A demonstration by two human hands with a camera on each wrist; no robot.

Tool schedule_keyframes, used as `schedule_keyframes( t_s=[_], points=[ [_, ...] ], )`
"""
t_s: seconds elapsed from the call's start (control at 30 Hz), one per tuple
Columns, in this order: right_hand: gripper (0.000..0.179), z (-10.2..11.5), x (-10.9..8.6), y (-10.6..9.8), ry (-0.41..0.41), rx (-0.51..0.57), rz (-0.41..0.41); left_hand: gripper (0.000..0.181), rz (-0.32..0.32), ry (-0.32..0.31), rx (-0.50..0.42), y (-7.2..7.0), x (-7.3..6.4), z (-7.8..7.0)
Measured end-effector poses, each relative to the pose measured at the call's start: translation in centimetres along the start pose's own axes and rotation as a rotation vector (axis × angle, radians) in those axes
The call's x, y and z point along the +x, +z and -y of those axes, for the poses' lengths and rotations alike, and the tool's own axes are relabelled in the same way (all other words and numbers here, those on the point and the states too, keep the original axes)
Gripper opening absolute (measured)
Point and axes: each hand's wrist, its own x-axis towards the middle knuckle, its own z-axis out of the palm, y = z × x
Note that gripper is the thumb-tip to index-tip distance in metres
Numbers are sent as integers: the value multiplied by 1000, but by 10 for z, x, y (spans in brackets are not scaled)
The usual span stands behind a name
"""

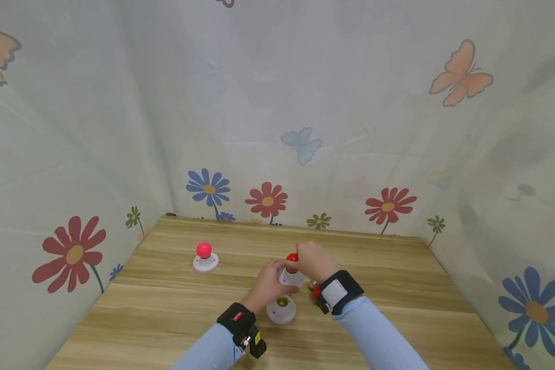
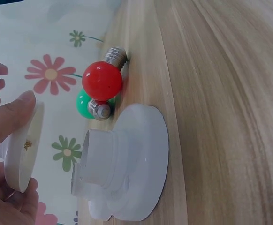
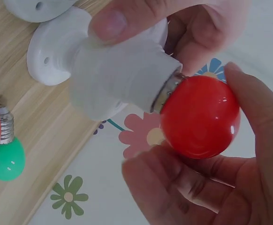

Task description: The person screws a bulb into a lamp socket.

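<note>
Empty socket [image 1: 281, 310]: closest to the tabletop's near edge, mouth up; don't knock it.
Left hand [image 1: 269, 285]: grip pinches the held socket [image 3: 122, 70], which is up off the tabletop and tilted. I'd keep that one dead still.
Right hand [image 1: 315, 262]: thumb and fingers pinch the red bulb [image 3: 200, 117] at the socket's mouth, a strip of metal thread showing. Imo turn lightly, bulb in line with socket, or it'll probably cross-thread.
Loose bulbs: red [image 2: 102, 80] and green [image 2: 82, 104], toward the right edge; watch that wrist, they could roll.
Far-left corner: pinkish bulb [image 1: 204, 250] upright in its socket [image 1: 205, 264], well apart.
</note>
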Motion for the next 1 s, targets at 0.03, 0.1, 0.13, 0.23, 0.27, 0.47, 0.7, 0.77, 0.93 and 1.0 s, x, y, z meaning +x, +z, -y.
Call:
schedule_keyframes(
  t_s=[0.03,0.1,0.13,0.23,0.27,0.47,0.7,0.77,0.93,1.0],
  points=[
    [49,-1,0,-1,-1,16,11,64,-1,-1,0,0,0,0],
    [44,-2,0,-3,-18,52,38,66,1,0,5,0,0,-1],
    [42,-2,0,-4,-24,78,60,67,0,0,9,0,0,-1],
    [36,-4,-1,-9,-39,146,111,70,1,-4,12,1,1,-2],
    [35,-4,-2,-10,-45,161,124,71,3,-5,12,1,1,-2],
    [31,-6,-3,-15,-95,193,155,71,5,-10,20,2,3,-1],
    [37,-6,-2,-17,-186,231,170,70,7,9,23,3,3,2],
    [39,-6,-2,-17,-190,249,176,69,8,11,14,4,3,3],
    [42,-2,-1,-10,-94,182,93,69,6,-1,-1,4,2,5],
    [50,0,-2,-4,-13,104,35,69,2,0,-5,4,1,4]
  ],
)
